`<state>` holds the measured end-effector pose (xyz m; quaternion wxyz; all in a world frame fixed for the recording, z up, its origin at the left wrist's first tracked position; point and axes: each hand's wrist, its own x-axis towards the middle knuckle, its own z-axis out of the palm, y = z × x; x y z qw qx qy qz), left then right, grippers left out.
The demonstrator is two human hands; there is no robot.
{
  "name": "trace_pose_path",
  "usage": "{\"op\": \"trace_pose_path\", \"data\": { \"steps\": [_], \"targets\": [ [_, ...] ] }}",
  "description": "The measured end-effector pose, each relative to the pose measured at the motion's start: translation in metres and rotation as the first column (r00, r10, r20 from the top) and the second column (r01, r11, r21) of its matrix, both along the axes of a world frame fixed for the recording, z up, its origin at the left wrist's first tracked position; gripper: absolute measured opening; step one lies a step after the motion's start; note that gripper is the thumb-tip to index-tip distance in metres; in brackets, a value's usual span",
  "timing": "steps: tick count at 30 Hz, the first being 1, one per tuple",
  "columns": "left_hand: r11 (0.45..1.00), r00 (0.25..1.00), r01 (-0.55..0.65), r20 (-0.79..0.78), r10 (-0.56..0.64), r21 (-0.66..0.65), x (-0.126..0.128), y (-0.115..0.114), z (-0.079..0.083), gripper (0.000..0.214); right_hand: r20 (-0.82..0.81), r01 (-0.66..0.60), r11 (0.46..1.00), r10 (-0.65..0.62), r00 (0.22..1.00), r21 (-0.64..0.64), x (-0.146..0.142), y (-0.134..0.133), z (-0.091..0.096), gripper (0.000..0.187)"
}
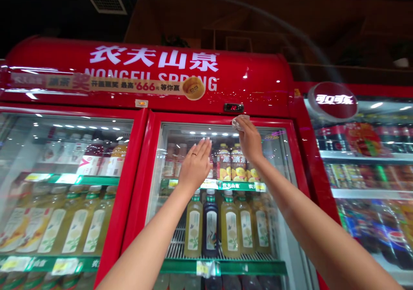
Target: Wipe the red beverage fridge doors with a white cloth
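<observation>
My right hand is closed around a crumpled white cloth or tissue, which touches the top red frame of the fridge's right glass door. Just above the cloth is a small temperature display. Flat against the same glass, lower and to the left, lies my left hand, fingers stretched out, a ring on one finger. Behind the glass stand iced tea bottles on the upper shelf. Below them are several bottles with pale labels, one of them dark.
The red drinks fridge has a second glass door on the left, with several bottles behind it. A promotional strip runs across its header. Another drinks cooler with an oval sign stands at right.
</observation>
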<state>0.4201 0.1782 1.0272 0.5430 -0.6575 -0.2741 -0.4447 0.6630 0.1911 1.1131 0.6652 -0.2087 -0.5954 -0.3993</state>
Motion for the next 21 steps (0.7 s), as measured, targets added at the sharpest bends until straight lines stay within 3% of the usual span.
{"op": "trace_pose_path", "data": {
  "steps": [2,5,8,11,14,16,21],
  "targets": [
    [1.0,1.0,0.001,-0.004,-0.001,-0.009,0.0,0.0,0.0,0.08,-0.019,-0.014,1.0,0.014,1.0,0.003,-0.003,0.001,0.006,0.047],
    [1.0,1.0,0.003,-0.006,-0.003,-0.02,-0.001,0.0,0.001,0.079,0.098,-0.003,1.0,0.005,0.995,-0.018,0.0,-0.004,0.006,0.05],
    [1.0,1.0,0.007,0.003,-0.007,-0.029,0.0,-0.001,0.001,0.074,0.233,0.055,0.998,-0.045,0.971,-0.036,0.018,-0.011,-0.002,0.052],
    [0.999,0.999,0.02,0.04,-0.019,-0.038,0.006,-0.006,0.001,0.069,0.201,0.101,0.994,-0.091,0.975,-0.038,0.035,-0.012,-0.006,0.049],
    [0.998,0.998,0.029,0.056,-0.026,-0.053,0.026,-0.015,0.001,0.072,0.05,0.091,0.995,-0.089,0.995,-0.041,0.038,-0.006,0.0,0.049],
    [0.997,1.0,0.0,0.024,0.001,-0.077,0.046,-0.02,0.001,0.074,0.04,0.055,0.998,-0.053,0.998,-0.035,0.034,-0.003,0.008,0.049],
    [0.987,0.994,-0.103,-0.03,0.1,-0.121,0.099,-0.018,-0.001,0.069,0.321,-0.011,0.998,0.032,0.947,-0.068,0.041,-0.008,0.016,0.048]
  ]
}}
